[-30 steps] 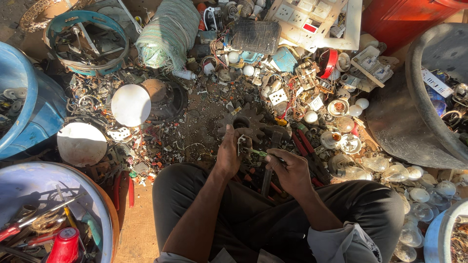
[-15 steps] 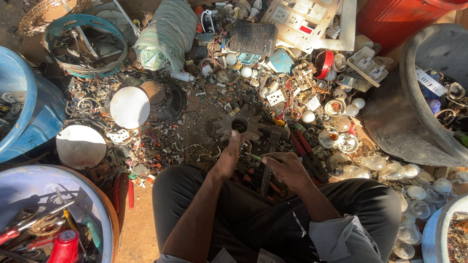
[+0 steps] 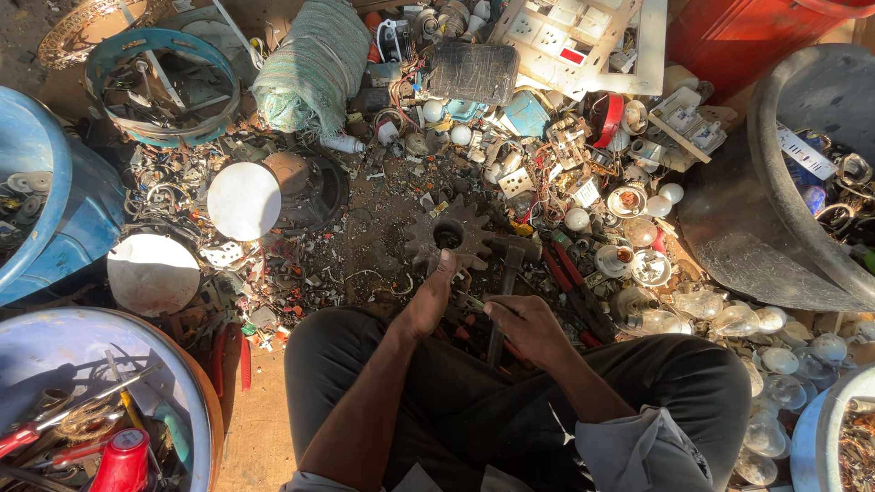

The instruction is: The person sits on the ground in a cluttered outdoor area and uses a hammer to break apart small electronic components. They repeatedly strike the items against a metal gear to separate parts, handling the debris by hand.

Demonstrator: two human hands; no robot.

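I sit cross-legged on the ground in dark trousers. My left hand (image 3: 428,299) reaches forward with its fingers closed on a small part that I cannot make out, just below a rusty toothed gear wheel (image 3: 450,236). My right hand (image 3: 527,323) is closed around the handle of a hammer (image 3: 503,288) whose head points away from me, next to the gear. A thin greenish wire or strip runs between the two hands. Red-handled pliers (image 3: 570,273) lie to the right of the hammer.
Scrap covers the ground: bulbs (image 3: 720,319) at right, white round discs (image 3: 243,200), switch plates (image 3: 583,36), a green cloth bundle (image 3: 314,64). Blue tubs (image 3: 36,200) stand left, a grey basin (image 3: 802,182) right, and a tool-filled basin (image 3: 82,410) at bottom left.
Both hands have stayed in front of my knees by the gear. My left hand has stretched slightly forward towards the gear; the right keeps its grip on the hammer.
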